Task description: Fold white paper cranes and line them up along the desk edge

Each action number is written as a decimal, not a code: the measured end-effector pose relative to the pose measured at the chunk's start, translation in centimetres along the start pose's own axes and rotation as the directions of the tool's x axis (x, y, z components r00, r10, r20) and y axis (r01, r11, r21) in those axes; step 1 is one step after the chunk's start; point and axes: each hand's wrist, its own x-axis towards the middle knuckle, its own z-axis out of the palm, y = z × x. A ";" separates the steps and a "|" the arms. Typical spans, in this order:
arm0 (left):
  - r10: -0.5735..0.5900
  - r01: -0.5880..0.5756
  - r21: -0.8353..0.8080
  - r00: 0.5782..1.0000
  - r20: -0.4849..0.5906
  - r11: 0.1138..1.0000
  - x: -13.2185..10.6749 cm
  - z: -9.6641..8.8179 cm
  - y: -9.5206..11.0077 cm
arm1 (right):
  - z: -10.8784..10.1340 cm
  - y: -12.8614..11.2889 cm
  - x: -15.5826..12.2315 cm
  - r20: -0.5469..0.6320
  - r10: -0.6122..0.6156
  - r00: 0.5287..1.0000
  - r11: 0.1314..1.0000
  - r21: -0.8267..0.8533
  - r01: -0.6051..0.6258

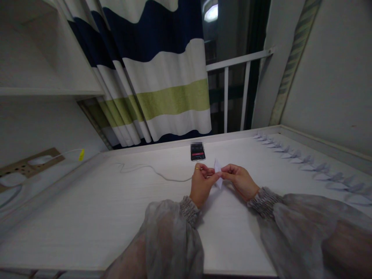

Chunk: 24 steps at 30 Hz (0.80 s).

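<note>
A small white folded paper piece [217, 173] is held just above the white table [87, 217], near its middle. My left hand [201, 184], with a ring on one finger, pinches its left side. My right hand [240, 181] pinches its right side. Both hands are closed on the paper, which stands roughly upright between the fingertips. Part of the paper is hidden behind my fingers.
A dark phone [197, 151] lies just beyond my hands, with a white cable [151, 170] running left to a wall socket panel [26, 164]. Several folded paper pieces [305, 159] line the table's right edge. A striped curtain [157, 77] and a white railing [235, 93] stand behind.
</note>
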 end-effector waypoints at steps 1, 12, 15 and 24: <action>-0.014 0.013 -0.015 1.000 -0.011 1.000 0.0 0.1 0.1 | 0.0 0.0 0.0 0.003 -0.001 1.000 1.000 0.002 0.001; -0.050 0.047 -0.123 0.999 -0.018 0.991 0.4 -0.1 0.3 | 0.1 -0.1 -0.2 0.076 0.020 0.997 1.000 0.017 -0.021; -0.019 0.021 -0.131 1.000 0.018 0.991 0.4 0.0 0.2 | 0.2 -0.2 -0.2 0.103 -0.015 0.995 0.999 0.035 0.011; -0.049 0.061 -0.129 0.994 0.101 0.990 0.0 0.3 0.0 | -0.1 -0.1 0.1 0.075 -0.109 0.991 0.993 -0.033 0.112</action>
